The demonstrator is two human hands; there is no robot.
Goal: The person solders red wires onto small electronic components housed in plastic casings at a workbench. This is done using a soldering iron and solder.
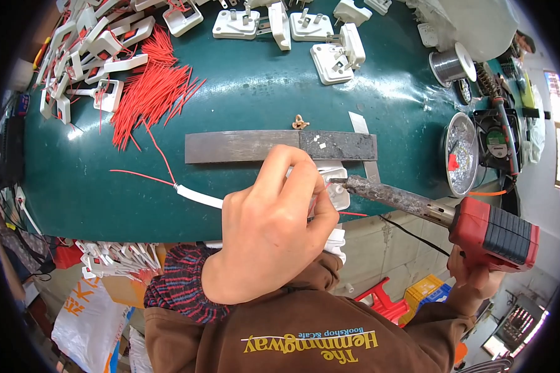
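Note:
My left hand (267, 227) is closed in a pinch, a thin red wire (353, 214) showing at its fingertips. Just beyond the fingers sits a small white plastic housing (340, 198), partly hidden by the hand. My right hand (476, 275) grips a red and black soldering iron (494, 235) from below. The iron's dark, crusted tip reaches left into the housing, close to my left fingertips. From behind the left hand runs a white cable (199, 198), ending in two red wires on the bench.
A flat metal bar (242, 147) lies beyond my hands on the green bench (93, 199). At the far left are cut red wires (152, 90) and piled white housings (109, 46). White plug parts (333, 62) stand at the back. A metal bowl (460, 155) and solder spool (452, 64) are at right.

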